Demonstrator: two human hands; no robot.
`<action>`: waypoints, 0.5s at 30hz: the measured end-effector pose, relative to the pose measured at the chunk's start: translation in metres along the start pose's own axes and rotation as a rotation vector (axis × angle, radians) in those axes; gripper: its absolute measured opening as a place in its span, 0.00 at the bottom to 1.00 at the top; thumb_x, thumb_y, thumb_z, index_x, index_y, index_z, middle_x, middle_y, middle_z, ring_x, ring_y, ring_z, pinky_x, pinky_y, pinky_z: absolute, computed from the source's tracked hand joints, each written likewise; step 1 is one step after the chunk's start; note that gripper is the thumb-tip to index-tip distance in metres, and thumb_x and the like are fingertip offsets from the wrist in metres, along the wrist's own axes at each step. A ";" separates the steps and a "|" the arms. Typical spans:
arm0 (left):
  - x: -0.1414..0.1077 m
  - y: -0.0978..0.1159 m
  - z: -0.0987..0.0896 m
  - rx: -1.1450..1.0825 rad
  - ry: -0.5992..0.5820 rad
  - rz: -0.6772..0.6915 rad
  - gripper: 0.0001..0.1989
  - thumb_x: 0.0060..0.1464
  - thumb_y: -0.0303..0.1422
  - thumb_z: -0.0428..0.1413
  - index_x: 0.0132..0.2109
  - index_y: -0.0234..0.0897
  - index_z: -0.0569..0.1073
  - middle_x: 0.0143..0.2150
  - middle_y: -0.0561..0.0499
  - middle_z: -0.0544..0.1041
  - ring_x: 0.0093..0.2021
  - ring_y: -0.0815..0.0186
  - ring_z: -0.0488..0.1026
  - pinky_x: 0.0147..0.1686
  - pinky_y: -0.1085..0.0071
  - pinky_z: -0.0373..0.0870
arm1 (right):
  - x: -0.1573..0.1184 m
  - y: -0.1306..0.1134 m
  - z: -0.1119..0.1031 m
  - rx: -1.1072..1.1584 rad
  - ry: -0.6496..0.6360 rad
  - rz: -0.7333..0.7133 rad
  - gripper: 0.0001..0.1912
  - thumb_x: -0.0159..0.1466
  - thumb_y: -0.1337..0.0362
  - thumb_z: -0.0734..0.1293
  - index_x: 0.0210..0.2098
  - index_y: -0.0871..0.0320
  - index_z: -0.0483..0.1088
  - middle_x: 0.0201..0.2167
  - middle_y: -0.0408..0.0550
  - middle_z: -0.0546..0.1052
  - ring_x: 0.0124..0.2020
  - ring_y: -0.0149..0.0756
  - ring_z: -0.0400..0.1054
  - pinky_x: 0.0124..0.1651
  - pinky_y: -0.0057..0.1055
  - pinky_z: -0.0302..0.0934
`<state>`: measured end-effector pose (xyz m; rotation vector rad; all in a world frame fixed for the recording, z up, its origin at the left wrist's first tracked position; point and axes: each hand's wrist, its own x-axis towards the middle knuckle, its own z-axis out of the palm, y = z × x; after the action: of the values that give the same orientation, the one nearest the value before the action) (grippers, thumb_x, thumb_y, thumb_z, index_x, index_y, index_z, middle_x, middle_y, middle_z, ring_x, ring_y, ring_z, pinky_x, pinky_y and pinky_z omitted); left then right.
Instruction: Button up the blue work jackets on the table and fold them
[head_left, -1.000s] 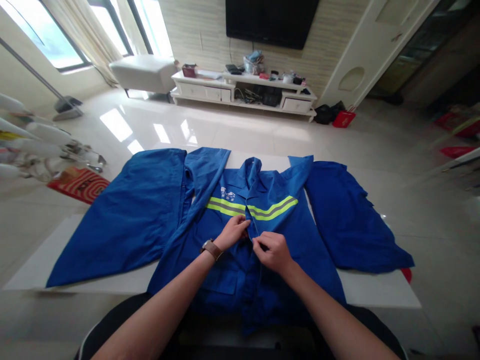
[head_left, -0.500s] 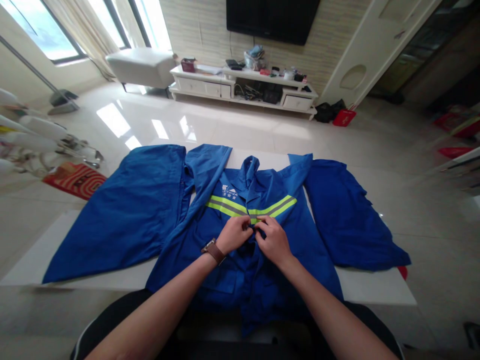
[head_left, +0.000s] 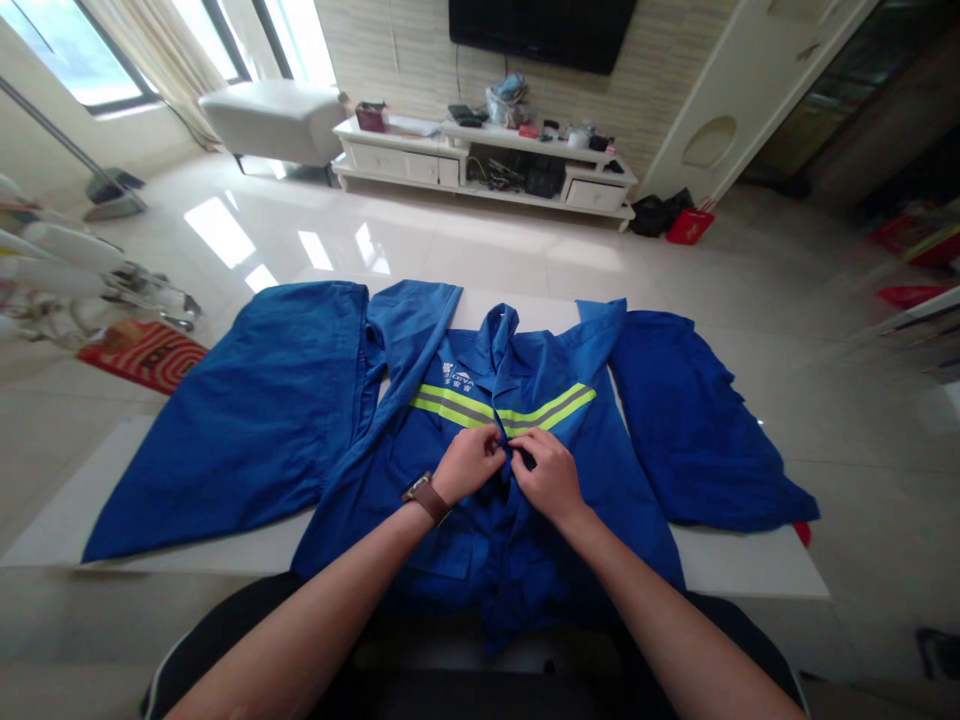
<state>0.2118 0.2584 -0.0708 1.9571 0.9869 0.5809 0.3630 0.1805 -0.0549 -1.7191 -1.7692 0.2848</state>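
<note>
A blue work jacket (head_left: 450, 500) lies front up before me, its collar away from me and a yellow-green and grey reflective stripe (head_left: 547, 408) across the chest. White lettering shows above the stripe on the left. My left hand (head_left: 471, 462), with a brown-strapped watch on the wrist, pinches one front edge just below the stripe. Opposite it, my right hand (head_left: 546, 472) pinches the other front edge, the fingertips of both nearly meeting. Whatever fastening lies between the fingers is too small to make out. Below the hands the front hangs loose.
Folded blue garments lie to the left (head_left: 255, 420) and right (head_left: 697, 430) on the white table (head_left: 750, 560). A red patterned bag (head_left: 142, 352) stands beyond the left edge. Farther off are a white TV cabinet (head_left: 397, 165), a pale bench (head_left: 274, 120) and a red bag (head_left: 688, 226).
The view has tilted slightly. Both hands stay at the jacket's front below the stripe, with the right fingers drawn a little closer together at the edge.
</note>
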 end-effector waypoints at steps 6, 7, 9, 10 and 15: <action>0.000 0.001 0.000 0.000 -0.045 0.016 0.05 0.50 0.25 0.55 0.28 0.37 0.69 0.23 0.56 0.70 0.26 0.70 0.67 0.28 0.74 0.56 | 0.001 0.004 -0.001 0.024 0.009 -0.006 0.09 0.66 0.69 0.65 0.37 0.54 0.77 0.37 0.48 0.78 0.43 0.41 0.72 0.48 0.35 0.65; -0.001 0.000 0.000 -0.007 -0.048 0.011 0.04 0.50 0.25 0.55 0.28 0.37 0.69 0.23 0.56 0.71 0.26 0.70 0.67 0.28 0.74 0.56 | 0.001 0.006 -0.001 0.034 0.024 0.016 0.09 0.66 0.70 0.64 0.37 0.55 0.77 0.36 0.48 0.78 0.41 0.41 0.72 0.46 0.34 0.65; -0.001 0.000 0.001 -0.024 -0.048 0.004 0.04 0.50 0.26 0.55 0.28 0.37 0.69 0.23 0.56 0.71 0.25 0.70 0.68 0.28 0.75 0.57 | 0.003 0.010 -0.001 0.046 0.054 0.071 0.11 0.65 0.71 0.63 0.38 0.55 0.77 0.36 0.48 0.77 0.39 0.39 0.73 0.44 0.33 0.65; -0.001 0.000 0.002 -0.030 -0.049 0.004 0.04 0.50 0.26 0.55 0.28 0.37 0.69 0.24 0.56 0.72 0.26 0.70 0.68 0.28 0.75 0.57 | 0.003 0.011 -0.001 0.047 0.061 0.096 0.13 0.65 0.72 0.62 0.40 0.54 0.77 0.38 0.48 0.77 0.39 0.39 0.73 0.43 0.33 0.65; -0.002 0.000 0.002 0.035 -0.086 0.048 0.03 0.52 0.26 0.55 0.30 0.37 0.70 0.24 0.55 0.73 0.26 0.70 0.69 0.28 0.74 0.57 | 0.005 0.013 0.003 0.038 -0.031 0.122 0.17 0.65 0.71 0.60 0.45 0.54 0.78 0.49 0.51 0.77 0.46 0.40 0.73 0.50 0.34 0.65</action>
<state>0.2120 0.2557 -0.0719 2.0240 0.9041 0.5048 0.3721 0.1874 -0.0631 -1.8076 -1.6729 0.3973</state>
